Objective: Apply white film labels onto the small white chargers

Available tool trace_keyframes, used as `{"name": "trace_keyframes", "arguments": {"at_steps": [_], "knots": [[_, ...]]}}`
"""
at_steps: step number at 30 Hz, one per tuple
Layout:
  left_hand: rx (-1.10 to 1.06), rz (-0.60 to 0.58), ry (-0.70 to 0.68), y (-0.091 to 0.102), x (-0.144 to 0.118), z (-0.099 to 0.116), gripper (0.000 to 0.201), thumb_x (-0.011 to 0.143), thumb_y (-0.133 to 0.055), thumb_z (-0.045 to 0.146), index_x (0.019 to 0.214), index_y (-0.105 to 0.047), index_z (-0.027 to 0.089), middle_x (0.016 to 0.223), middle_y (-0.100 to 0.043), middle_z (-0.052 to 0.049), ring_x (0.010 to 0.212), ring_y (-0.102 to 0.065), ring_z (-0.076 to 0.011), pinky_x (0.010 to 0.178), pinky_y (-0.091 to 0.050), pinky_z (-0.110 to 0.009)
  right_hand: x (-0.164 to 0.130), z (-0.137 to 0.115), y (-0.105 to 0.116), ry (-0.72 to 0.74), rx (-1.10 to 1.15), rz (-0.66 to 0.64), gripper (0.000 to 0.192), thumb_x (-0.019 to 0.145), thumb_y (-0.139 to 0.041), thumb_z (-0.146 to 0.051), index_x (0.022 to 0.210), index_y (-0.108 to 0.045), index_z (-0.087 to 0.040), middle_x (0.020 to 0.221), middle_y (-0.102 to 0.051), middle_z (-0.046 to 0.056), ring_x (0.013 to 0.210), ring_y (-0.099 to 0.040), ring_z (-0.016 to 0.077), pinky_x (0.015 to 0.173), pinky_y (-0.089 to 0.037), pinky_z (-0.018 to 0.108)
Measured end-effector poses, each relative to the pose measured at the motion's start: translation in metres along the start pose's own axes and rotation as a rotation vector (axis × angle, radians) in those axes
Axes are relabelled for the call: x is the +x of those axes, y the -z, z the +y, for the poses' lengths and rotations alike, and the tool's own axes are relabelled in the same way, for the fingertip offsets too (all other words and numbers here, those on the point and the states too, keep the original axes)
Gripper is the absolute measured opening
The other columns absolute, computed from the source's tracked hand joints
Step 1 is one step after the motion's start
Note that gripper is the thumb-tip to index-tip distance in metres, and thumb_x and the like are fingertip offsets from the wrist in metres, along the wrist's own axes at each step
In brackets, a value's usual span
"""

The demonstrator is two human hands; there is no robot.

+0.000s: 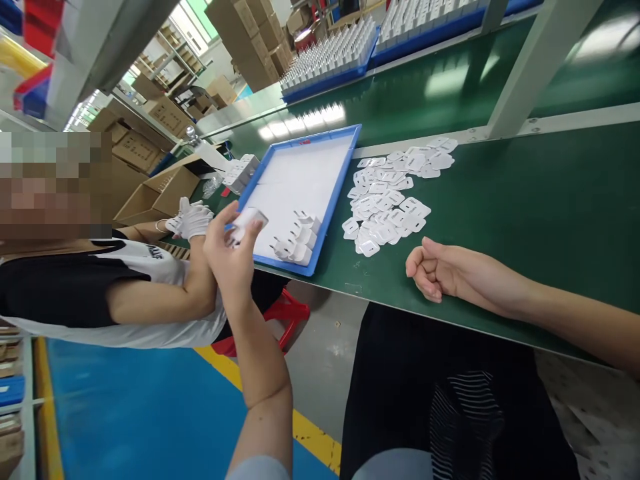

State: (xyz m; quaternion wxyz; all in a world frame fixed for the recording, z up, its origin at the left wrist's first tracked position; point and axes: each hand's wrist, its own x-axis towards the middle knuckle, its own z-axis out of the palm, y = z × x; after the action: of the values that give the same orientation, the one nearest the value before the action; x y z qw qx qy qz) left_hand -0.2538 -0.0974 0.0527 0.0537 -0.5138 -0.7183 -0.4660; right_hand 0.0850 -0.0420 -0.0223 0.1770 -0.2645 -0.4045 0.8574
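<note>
My left hand [227, 252] is raised at the near left corner of a blue tray [345, 167] and grips a small white plug adapter [249, 221]. A few white adapters [296, 238] stand in the tray's near end on its white liner. My right hand [433, 270] rests on the green bench [525, 213] near its front edge, fingers curled with nothing in them. A heap of flat white plastic pieces [387, 200] lies just right of the tray, between it and my right hand.
A co-worker sits at my left, gloved hands [191, 219] at the bench edge by open cardboard boxes [160, 190]. Blue trays packed with white adapters [333, 57] line the far side. A white frame post [530, 73] rises at the back right. A red stool [283, 317] stands below.
</note>
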Motion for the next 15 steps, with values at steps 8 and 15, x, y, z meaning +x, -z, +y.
{"name": "trace_keyframes", "arguments": {"at_steps": [8, 15], "knots": [[0.288, -0.968, 0.23, -0.027, 0.075, -0.009, 0.064, 0.079, -0.052, 0.075, 0.08, -0.079, 0.017, 0.078, -0.075, -0.01, 0.066, -0.066, -0.0208, 0.064, -0.05, -0.03, 0.001, -0.002, 0.0, 0.003, -0.02, 0.002, 0.049, 0.098, -0.046, -0.059, 0.086, -0.066, -0.016, 0.068, -0.057, 0.003, 0.061, -0.048, 0.0133, 0.06, -0.044, 0.027], [0.29, -0.95, 0.295, -0.029, 0.079, -0.004, 0.059, 0.085, -0.052, 0.068, 0.081, -0.078, 0.015, 0.082, -0.074, -0.01, 0.078, -0.069, -0.023, 0.075, -0.054, -0.032, 0.0, -0.001, -0.002, 0.009, -0.034, 0.008, 0.048, 0.097, -0.049, -0.059, 0.085, -0.066, -0.015, 0.068, -0.057, 0.003, 0.06, -0.049, 0.0129, 0.06, -0.043, 0.027]]}}
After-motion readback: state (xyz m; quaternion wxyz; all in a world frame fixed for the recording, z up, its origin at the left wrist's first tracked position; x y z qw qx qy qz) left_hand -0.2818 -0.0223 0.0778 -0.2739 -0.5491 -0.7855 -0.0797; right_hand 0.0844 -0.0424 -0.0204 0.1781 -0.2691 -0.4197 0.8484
